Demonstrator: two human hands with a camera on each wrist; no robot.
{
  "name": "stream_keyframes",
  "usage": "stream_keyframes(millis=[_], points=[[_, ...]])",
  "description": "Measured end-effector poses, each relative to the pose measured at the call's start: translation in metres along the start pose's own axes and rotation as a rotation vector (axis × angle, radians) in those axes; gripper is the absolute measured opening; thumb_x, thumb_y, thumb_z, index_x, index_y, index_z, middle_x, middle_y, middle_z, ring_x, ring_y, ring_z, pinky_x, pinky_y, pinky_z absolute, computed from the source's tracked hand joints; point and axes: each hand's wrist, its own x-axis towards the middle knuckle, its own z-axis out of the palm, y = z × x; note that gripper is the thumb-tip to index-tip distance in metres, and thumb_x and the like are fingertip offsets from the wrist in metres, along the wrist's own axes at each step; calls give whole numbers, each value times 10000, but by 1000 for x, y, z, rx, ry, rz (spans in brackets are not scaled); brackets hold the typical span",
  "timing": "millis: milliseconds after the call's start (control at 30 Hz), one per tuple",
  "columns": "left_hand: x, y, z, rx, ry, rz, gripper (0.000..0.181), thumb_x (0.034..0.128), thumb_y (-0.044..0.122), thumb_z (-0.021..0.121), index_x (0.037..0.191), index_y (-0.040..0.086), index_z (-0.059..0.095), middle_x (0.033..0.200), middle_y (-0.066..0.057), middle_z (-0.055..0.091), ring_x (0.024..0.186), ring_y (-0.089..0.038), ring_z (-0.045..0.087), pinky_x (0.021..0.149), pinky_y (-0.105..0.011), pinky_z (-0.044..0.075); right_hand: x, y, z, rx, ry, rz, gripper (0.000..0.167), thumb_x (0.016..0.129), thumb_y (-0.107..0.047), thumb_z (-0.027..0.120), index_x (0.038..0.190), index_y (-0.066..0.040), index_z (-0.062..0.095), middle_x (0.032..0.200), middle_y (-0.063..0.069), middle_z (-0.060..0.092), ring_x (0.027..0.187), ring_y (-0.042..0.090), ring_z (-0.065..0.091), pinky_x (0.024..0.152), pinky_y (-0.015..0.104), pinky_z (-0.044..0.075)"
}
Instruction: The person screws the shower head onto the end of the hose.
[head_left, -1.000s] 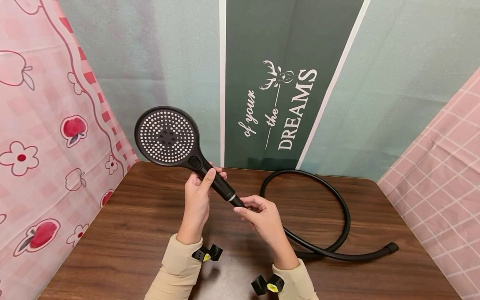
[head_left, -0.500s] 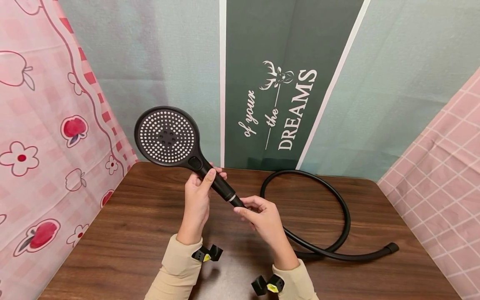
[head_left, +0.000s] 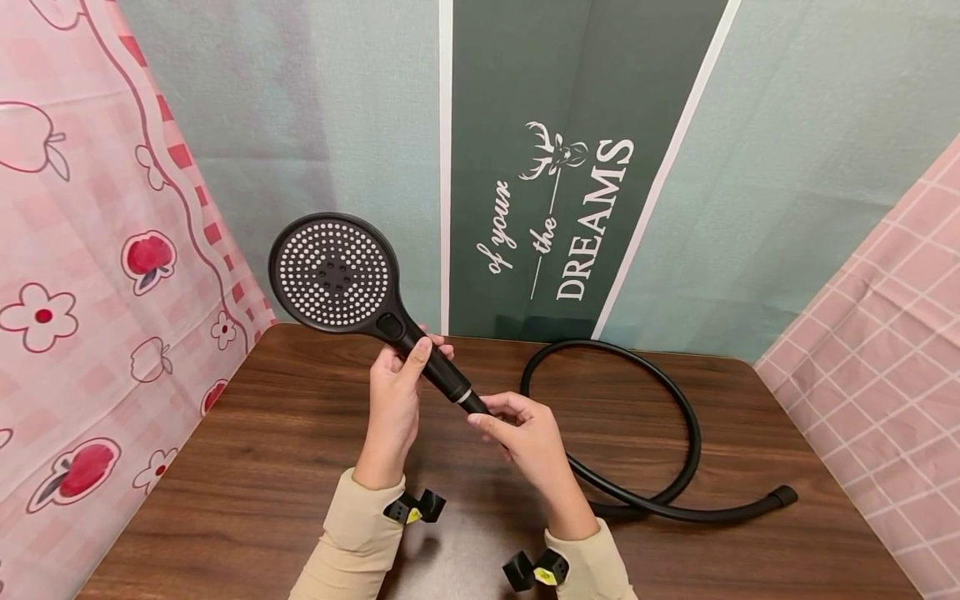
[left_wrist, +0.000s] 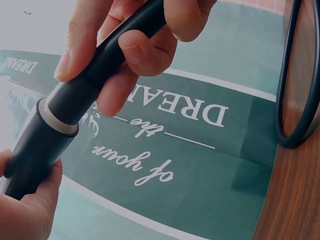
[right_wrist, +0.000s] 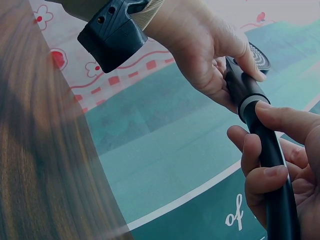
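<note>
A black shower head [head_left: 333,271] with white nozzles faces up, tilted above the table. My left hand [head_left: 395,400] grips its handle [head_left: 442,371], thumb along the front. At the handle's lower end, my right hand [head_left: 528,433] holds the end of a black shower hose [head_left: 690,425] between thumb and curled fingers. A pale ring [left_wrist: 57,120] shows at the joint between handle and hose end in the left wrist view. In the right wrist view, the hose end [right_wrist: 272,150] lines up with the handle; whether the threads are engaged is hidden.
The hose loops over the brown wooden table [head_left: 262,467], and its free end [head_left: 783,497] lies at the right. A green and teal cloth [head_left: 525,83] hangs behind; pink cloths flank both sides. Black wrist cameras [head_left: 412,506] sit on the sleeves.
</note>
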Motion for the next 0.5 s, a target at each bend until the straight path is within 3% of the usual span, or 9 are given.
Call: stream_keyframes(millis=[200, 500], points=[[0, 0, 0, -4, -3, 0, 348, 1024, 79, 522, 1312, -85, 418, 931, 64, 706, 875, -69, 727, 944, -248, 561, 0, -1, 0, -6, 1, -1, 186, 860, -150, 774, 1028, -74, 745, 747, 187, 665, 462, 135, 475, 393, 237, 390], [-1, 0, 0, 1, -3, 2, 340, 1024, 80, 522, 1309, -76, 424, 935, 63, 707, 878, -72, 727, 951, -251, 559, 1, 0, -1, -12, 2, -7, 187, 861, -142, 772, 1023, -52, 746, 732, 234, 641, 449, 168, 449, 389, 245, 380]])
